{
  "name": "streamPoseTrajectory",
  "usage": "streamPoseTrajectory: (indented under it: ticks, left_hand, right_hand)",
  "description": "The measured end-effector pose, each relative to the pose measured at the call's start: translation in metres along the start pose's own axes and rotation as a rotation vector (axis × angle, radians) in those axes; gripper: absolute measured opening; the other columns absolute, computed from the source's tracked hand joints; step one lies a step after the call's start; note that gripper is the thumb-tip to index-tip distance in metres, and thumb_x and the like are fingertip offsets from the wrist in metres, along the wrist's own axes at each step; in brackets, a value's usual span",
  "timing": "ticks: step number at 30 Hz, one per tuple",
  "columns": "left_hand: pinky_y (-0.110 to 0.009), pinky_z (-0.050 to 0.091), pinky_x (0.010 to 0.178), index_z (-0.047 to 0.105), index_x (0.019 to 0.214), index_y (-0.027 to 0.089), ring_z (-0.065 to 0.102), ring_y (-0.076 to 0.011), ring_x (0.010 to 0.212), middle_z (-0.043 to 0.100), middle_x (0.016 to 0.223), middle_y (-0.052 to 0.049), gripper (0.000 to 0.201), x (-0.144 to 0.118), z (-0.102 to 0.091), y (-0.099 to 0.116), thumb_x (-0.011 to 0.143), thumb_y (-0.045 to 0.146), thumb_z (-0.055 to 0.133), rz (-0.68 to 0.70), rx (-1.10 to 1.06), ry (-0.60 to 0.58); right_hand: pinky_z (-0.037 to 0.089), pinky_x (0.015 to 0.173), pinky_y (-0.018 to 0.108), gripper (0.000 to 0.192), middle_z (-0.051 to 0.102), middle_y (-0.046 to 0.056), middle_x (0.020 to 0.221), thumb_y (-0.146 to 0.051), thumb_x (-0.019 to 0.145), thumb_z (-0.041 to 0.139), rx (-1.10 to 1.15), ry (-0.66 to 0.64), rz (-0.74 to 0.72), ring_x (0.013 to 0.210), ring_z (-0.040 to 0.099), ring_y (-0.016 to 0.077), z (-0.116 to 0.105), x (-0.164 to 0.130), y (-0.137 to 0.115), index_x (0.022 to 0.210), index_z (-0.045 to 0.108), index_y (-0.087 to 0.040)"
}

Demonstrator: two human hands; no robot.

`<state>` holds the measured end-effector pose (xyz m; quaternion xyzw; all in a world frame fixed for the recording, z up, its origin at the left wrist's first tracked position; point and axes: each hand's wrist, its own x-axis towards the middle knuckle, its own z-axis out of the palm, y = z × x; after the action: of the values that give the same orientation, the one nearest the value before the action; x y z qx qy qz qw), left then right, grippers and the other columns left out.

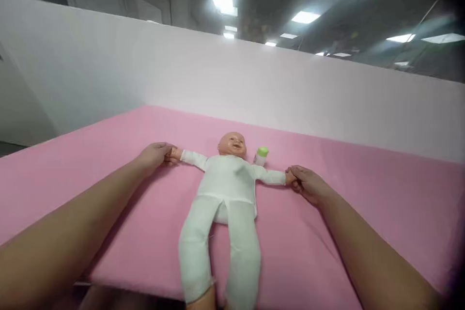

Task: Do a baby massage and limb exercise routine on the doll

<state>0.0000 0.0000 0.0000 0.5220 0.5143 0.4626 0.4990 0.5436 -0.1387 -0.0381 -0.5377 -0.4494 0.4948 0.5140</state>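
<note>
The fingers of the left hand (154, 154) are closed around the small tan plastic hand (176, 153) at the left of a baby doll with a smooth bald head and a white cloth body (228, 179). The fingers of the right hand (308, 183) are curled around the doll's other plastic hand (289, 177), the thumb on top. Between these two grips the doll's white cloth arms reach out sideways, nearly straight.

The doll lies on its back in the middle of a table with a plain pink covering (145, 247), its head at the far end and its white cloth legs (242, 247) stretching to the near edge, slightly apart.

As far as can be judged, the arm handling is under way: both arms are spread and neither is let go. The legs lie untouched, and so does a small white bottle with a bright green cap (261, 156), cap on, just beyond the doll's right-side arm, near its head. How much remains cannot be told.

Farther off, a white upright panel (254, 77) borders the table.
</note>
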Motion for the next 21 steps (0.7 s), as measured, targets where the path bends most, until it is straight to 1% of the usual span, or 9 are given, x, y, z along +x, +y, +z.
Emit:
streamPoseTrajectory:
  ticks: [3, 5, 8, 10, 13, 16, 19, 21]
  left_hand:
    - [-0.035, 0.066, 0.068, 0.077, 0.095, 0.013, 0.079, -0.0287, 0.073, 0.079, 0.084, -0.016, 0.021, 0.003, -0.003, 0.000, 0.075, 0.020, 0.076, -0.035, -0.070, -0.033]
    - [-0.036, 0.067, 0.073, 0.077, 0.097, 0.012, 0.079, -0.0289, 0.077, 0.080, 0.090, -0.018, 0.025, 0.003, -0.004, 0.001, 0.073, 0.017, 0.077, -0.059, -0.099, -0.045]
    - [-0.034, 0.067, 0.075, 0.077, 0.100, 0.012, 0.079, -0.0264, 0.078, 0.080, 0.095, -0.017, 0.031, 0.002, -0.004, 0.003, 0.069, 0.012, 0.079, -0.079, -0.117, -0.057]
    - [-0.033, 0.067, 0.077, 0.076, 0.102, 0.013, 0.079, -0.0254, 0.080, 0.080, 0.096, -0.016, 0.036, 0.000, -0.004, 0.003, 0.066, 0.012, 0.082, -0.075, -0.120, -0.078]
    - [-0.033, 0.065, 0.081, 0.077, 0.103, 0.014, 0.078, -0.0235, 0.081, 0.079, 0.096, -0.013, 0.042, -0.003, -0.004, 0.004, 0.063, 0.014, 0.089, -0.047, -0.118, -0.126]
    - [-0.032, 0.064, 0.083, 0.078, 0.101, 0.014, 0.076, -0.0220, 0.083, 0.079, 0.097, -0.013, 0.044, -0.003, -0.005, 0.003, 0.062, 0.024, 0.094, -0.014, -0.100, -0.170]
    - [-0.032, 0.063, 0.080, 0.077, 0.101, 0.014, 0.075, -0.0215, 0.081, 0.079, 0.095, -0.012, 0.048, -0.003, -0.005, 0.001, 0.062, 0.033, 0.096, 0.012, -0.064, -0.161]
    - [-0.031, 0.062, 0.077, 0.077, 0.102, 0.015, 0.075, -0.0209, 0.078, 0.079, 0.093, -0.012, 0.051, -0.002, -0.005, 0.001, 0.061, 0.036, 0.096, 0.020, -0.047, -0.139]
  right_hand:
    - [0.032, 0.046, 0.019, 0.035, 0.052, -0.001, 0.064, -0.050, 0.090, 0.078, 0.031, 0.029, 0.013, 0.055, 0.038, 0.0091, 0.005, 0.004, -0.001, 0.087, 0.070, -0.017]
    - [0.035, 0.046, 0.018, 0.030, 0.056, 0.001, 0.068, -0.044, 0.089, 0.080, 0.059, 0.067, 0.021, 0.056, 0.040, 0.0091, 0.006, 0.006, 0.000, 0.090, 0.073, -0.015]
    - [0.043, 0.048, 0.019, 0.022, 0.065, 0.006, 0.077, -0.033, 0.086, 0.082, 0.100, 0.145, 0.026, 0.059, 0.048, 0.0101, 0.005, 0.009, 0.002, 0.096, 0.076, -0.015]
    - [0.050, 0.052, 0.021, 0.021, 0.068, 0.008, 0.082, -0.027, 0.084, 0.083, 0.122, 0.163, 0.027, 0.062, 0.054, 0.0116, 0.002, 0.008, 0.002, 0.101, 0.077, -0.015]
    - [0.057, 0.063, 0.023, 0.029, 0.072, 0.009, 0.093, -0.024, 0.082, 0.086, 0.141, 0.081, 0.034, 0.070, 0.061, 0.0134, -0.002, 0.004, -0.001, 0.109, 0.078, -0.017]
    - [0.059, 0.072, 0.024, 0.041, 0.073, 0.008, 0.103, -0.023, 0.078, 0.091, 0.153, -0.024, 0.031, 0.079, 0.065, 0.0147, -0.005, -0.002, -0.006, 0.117, 0.076, -0.020]
    - [0.058, 0.072, 0.025, 0.048, 0.072, 0.005, 0.106, -0.023, 0.073, 0.095, 0.159, -0.071, 0.010, 0.080, 0.065, 0.0143, -0.006, -0.003, -0.007, 0.117, 0.075, -0.023]
    - [0.055, 0.068, 0.024, 0.045, 0.071, 0.004, 0.100, -0.024, 0.071, 0.096, 0.147, -0.063, 0.002, 0.077, 0.063, 0.0132, -0.005, -0.002, -0.007, 0.112, 0.076, -0.022]
